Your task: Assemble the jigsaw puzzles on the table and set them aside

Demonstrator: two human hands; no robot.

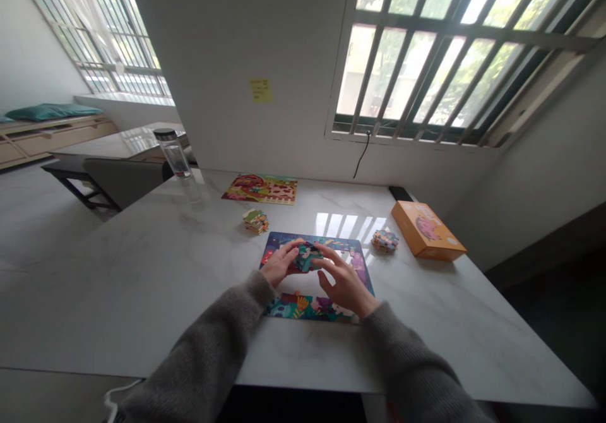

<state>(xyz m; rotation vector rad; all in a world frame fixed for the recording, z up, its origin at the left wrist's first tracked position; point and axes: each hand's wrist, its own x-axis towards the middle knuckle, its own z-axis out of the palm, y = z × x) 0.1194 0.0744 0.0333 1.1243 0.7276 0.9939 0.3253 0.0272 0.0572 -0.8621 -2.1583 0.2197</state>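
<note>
Between my two hands, above the middle of a jigsaw puzzle, are some dark green puzzle pieces (308,257). My left hand (283,264) is closed on them from the left. The fingers of my right hand (341,278) touch their right and upper edge; its thumb stands apart below. The partly assembled puzzle (303,307) lies flat on the white table, its colourful border joined and bare tabletop showing inside. How many pieces I hold cannot be made out.
Beyond the puzzle, a stack of pieces (255,220) stands left and another stack (385,240) right. A farm-picture puzzle (261,189) lies near the wall. An orange box (427,230) and a dark flat object (400,194) are at right. A glass bottle (173,153) stands at the left edge.
</note>
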